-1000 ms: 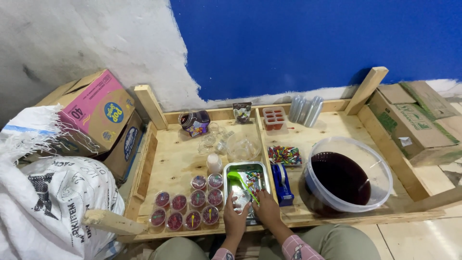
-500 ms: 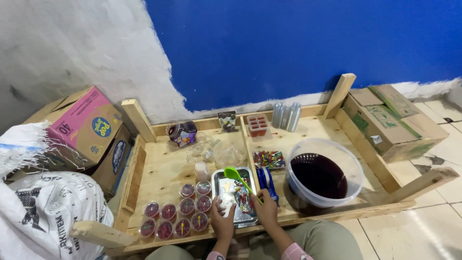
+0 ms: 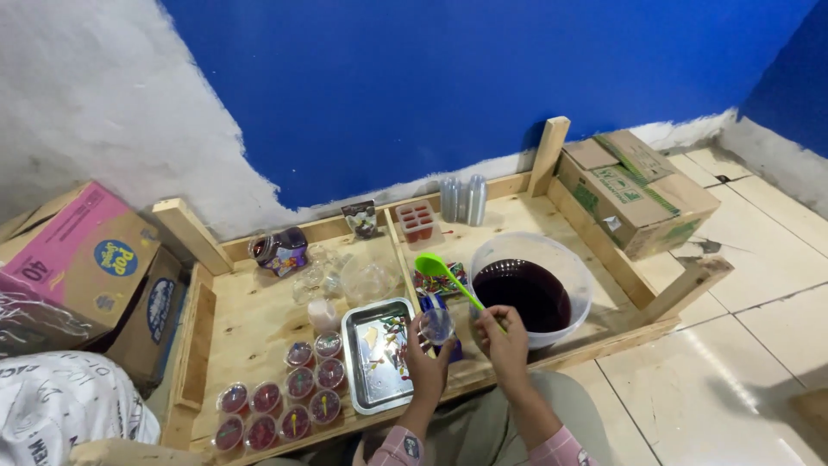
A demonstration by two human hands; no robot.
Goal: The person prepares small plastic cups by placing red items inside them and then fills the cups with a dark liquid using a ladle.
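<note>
A blue wall [image 3: 483, 78] is filling the top of the view, its paint giving way on the left to rough white plaster [image 3: 95, 121]. A strip of white is running along the wall's foot behind the surface's far edge. The surface [image 3: 250, 328], a low frame of pale wood with raised rails and corner posts, is sitting on the floor against the wall. Pale floor tiles [image 3: 759, 311] with dark joints are spreading out past its right edge. A brown carton [image 3: 634, 190] is standing at the far right corner, and a pink carton [image 3: 73, 255] is leaning beyond the left edge. Soft, even light is falling over everything.
</note>
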